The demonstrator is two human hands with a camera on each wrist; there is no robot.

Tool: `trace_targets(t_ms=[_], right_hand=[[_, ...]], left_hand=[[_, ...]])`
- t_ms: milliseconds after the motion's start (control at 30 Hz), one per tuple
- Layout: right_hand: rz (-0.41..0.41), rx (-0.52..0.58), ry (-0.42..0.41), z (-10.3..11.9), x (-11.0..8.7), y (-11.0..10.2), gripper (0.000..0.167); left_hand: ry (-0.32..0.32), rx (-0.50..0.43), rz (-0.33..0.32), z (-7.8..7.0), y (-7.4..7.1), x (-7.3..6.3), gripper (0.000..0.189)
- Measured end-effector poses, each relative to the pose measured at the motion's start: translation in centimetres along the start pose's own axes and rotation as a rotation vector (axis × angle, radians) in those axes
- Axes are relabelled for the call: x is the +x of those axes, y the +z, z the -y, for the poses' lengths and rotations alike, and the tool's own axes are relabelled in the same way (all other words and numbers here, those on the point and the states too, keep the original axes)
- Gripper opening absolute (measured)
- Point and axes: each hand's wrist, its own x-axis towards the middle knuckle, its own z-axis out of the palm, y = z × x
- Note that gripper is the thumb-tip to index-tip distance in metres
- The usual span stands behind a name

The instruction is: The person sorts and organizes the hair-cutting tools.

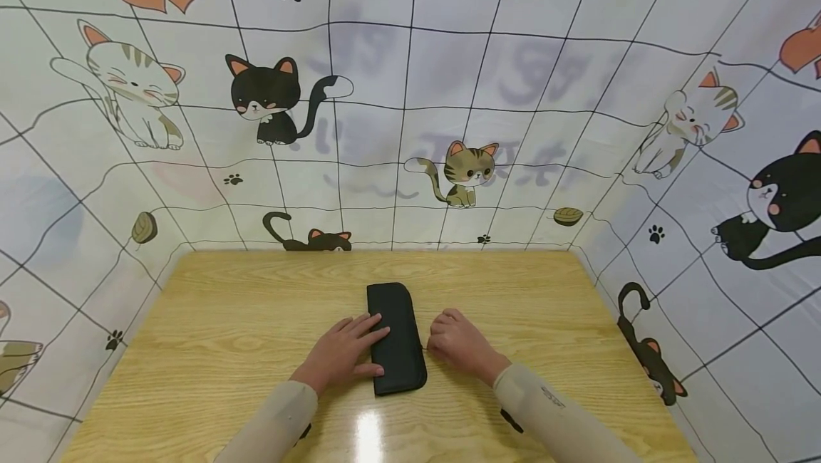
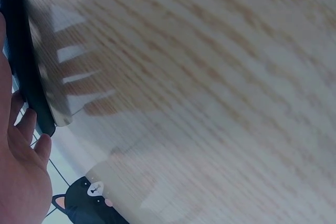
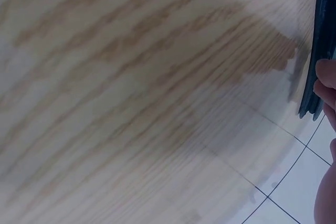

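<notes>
A flat black zippered case (image 1: 399, 338) with rounded right corners lies on the wooden table, its long side running away from me. My left hand (image 1: 343, 349) rests on its left edge, fingers spread and fairly straight across the top. At the right edge, my right hand (image 1: 465, 343) has curled fingers and pinches the small zipper pull (image 1: 424, 348), which the fingers mostly hide. In the left wrist view the case (image 2: 29, 61) shows edge-on beside the left fingers. The right wrist view shows the case (image 3: 321, 30) with two parted rims at its near end, next to the right fingertips (image 3: 326, 74).
The light wood table (image 1: 256, 306) ends at a white cloth backdrop (image 1: 398, 92) printed with cats and grid lines, which also rises on the left and right. A bright light reflection lies on the tabletop near the front.
</notes>
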Motion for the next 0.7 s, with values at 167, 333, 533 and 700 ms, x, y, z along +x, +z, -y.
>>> trace_targets(t_ms=[167, 333, 533, 700], right_hand=[[0.014, 0.029, -0.028, 0.2, -0.4, -0.2, 0.008], [-0.002, 0.053, -0.072, 0.3, -0.8, -0.3, 0.008], [-0.007, 0.08, -0.104, 0.8, -1.3, -0.3, 0.007], [0.0, 0.11, -0.111, 1.2, -1.7, -0.2, 0.007]], left_hand=[[0.007, -0.021, -0.009, -0.1, -0.2, 0.0, 0.074], [0.013, -0.028, -0.023, -0.1, -0.4, 0.0, 0.074], [0.01, -0.029, -0.014, 0.0, -0.3, 0.0, 0.075], [0.0, -0.03, 0.0, -0.1, -0.2, 0.0, 0.075]])
